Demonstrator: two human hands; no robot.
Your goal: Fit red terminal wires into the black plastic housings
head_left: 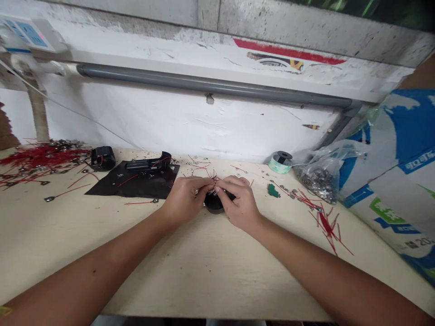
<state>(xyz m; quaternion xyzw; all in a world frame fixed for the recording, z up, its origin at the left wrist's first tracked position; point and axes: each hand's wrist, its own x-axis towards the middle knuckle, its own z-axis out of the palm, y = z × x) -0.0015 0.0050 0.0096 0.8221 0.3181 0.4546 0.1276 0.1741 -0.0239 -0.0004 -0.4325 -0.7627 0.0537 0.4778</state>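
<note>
Both hands meet at the middle of the table, over a round black part (215, 204) that shows below the fingertips. My left hand (188, 198) is closed, thumb and forefinger pinched at the top of that part. From the other side my right hand (240, 199) is pinched too, its fingertips touching those of the left. Small metal bits and thin red wires show between and behind the fingers. What exactly each pinch holds is too small and too covered to make out.
A black mat (112, 184) bears a long black housing (144, 164). Left of it are a black block (103, 158) and a heap of red wires (44, 155). Rightward lie a tape roll (280, 163), a green piece (273, 190), a plastic bag (319, 179), red wires (326, 225) and a box (390, 181).
</note>
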